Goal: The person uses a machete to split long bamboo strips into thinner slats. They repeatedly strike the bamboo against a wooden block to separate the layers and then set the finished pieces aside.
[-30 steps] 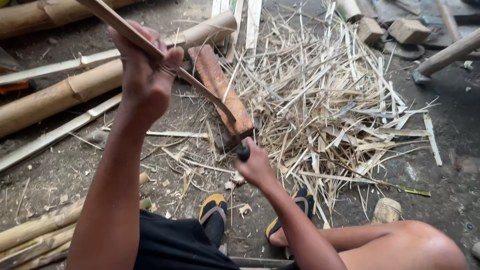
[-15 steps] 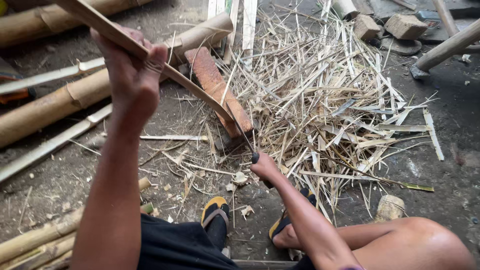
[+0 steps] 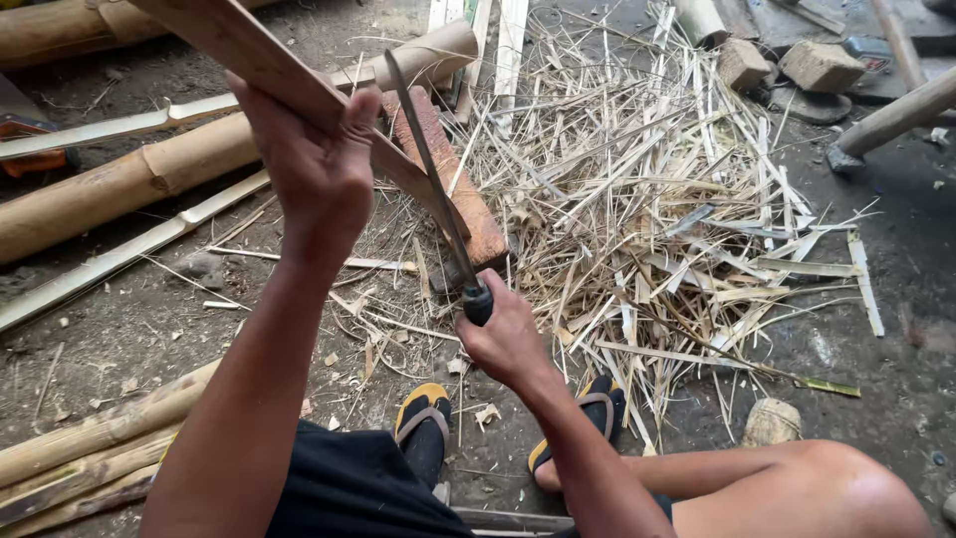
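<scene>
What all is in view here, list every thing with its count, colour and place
bamboo strip: one, tan, held up at upper left, lower end resting on the block
knife: one, dark blade and dark handle, centre, blade against the strip
wood block: one, reddish brown, on the ground at centre
shavings pile: one heap, pale straw, right of the block
bamboo poles: several, tan, left side and lower left corner
stone blocks: two, grey-brown, upper right
sandals: two, black with yellow edge, bottom centre
left hand: grips the strip
right hand: grips the knife handle
</scene>
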